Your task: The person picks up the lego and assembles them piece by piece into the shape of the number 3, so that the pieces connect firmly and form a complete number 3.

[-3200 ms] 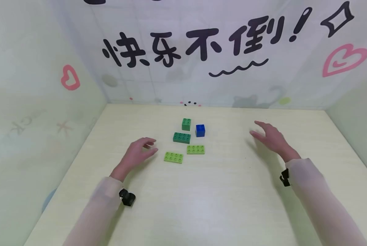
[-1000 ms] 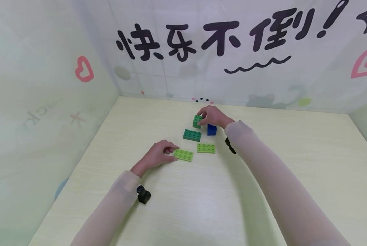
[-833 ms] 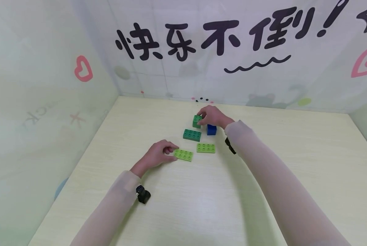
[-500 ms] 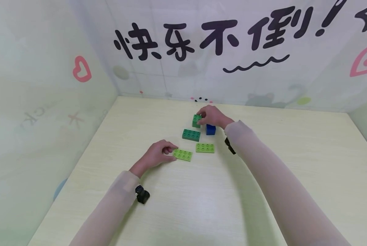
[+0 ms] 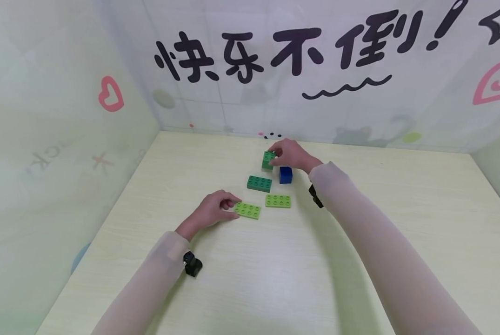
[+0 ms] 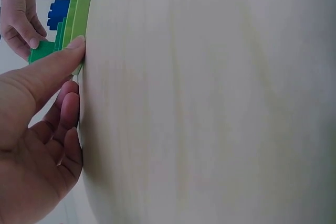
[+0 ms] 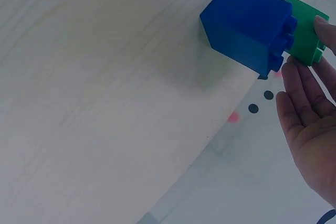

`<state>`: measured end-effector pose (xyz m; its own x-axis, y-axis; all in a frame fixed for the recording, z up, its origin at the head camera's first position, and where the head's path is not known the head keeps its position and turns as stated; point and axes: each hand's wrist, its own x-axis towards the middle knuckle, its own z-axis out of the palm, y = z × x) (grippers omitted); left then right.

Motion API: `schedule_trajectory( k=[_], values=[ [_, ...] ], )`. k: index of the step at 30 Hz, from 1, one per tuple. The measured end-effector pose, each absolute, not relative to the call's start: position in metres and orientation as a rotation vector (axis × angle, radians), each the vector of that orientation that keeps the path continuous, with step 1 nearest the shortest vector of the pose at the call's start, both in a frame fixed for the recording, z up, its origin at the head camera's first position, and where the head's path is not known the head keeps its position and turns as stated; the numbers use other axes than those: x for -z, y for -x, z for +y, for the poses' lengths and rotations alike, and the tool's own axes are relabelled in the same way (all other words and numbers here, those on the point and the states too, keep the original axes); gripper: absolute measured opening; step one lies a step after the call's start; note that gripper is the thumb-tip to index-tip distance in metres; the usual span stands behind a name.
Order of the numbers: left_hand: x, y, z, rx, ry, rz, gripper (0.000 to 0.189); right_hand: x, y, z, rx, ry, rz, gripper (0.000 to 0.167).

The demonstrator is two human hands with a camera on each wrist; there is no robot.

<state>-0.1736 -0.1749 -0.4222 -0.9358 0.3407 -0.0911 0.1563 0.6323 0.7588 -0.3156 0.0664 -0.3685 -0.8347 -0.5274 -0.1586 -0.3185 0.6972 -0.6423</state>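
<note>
In the head view my left hand (image 5: pixel 212 208) pinches the left end of a flat lime-green toy brick (image 5: pixel 247 211) lying on the table. The left wrist view shows the thumb along the brick's edge, with the other fingers curled beneath. Farther back, my right hand (image 5: pixel 290 154) grips a square green toy brick (image 5: pixel 268 161) between thumb and fingers; it seems slightly off the table. Just in front of that hand stands a blue brick (image 5: pixel 285 175), large in the right wrist view. A dark green brick (image 5: pixel 259 184) and a second lime-green brick (image 5: pixel 278 201) lie between the hands.
The pale wooden table (image 5: pixel 258 270) is bounded by a printed back wall (image 5: pixel 241 107) and side walls. A black wrist camera (image 5: pixel 192 264) sits at the left cuff, another (image 5: pixel 316 196) at the right.
From wide apart, both hands have come in to the bricks and taken hold of one each. In the last half second the right hand has moved up slightly with the green brick; the left stays put.
</note>
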Motion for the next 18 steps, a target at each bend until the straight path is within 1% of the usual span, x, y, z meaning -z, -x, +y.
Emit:
schedule_trajectory(
  k=[8, 18],
  values=[
    [0.424, 0.175, -0.175, -1.182, -0.398, 2.624, 0.035, 0.361, 0.314, 0.069, 0.873, 0.714, 2.599, 0.046],
    [0.422, 0.174, -0.174, -1.176, -0.393, 2.63, 0.036, 0.346, 0.304, 0.071, 0.86, 0.743, 2.599, 0.046]
  ],
)
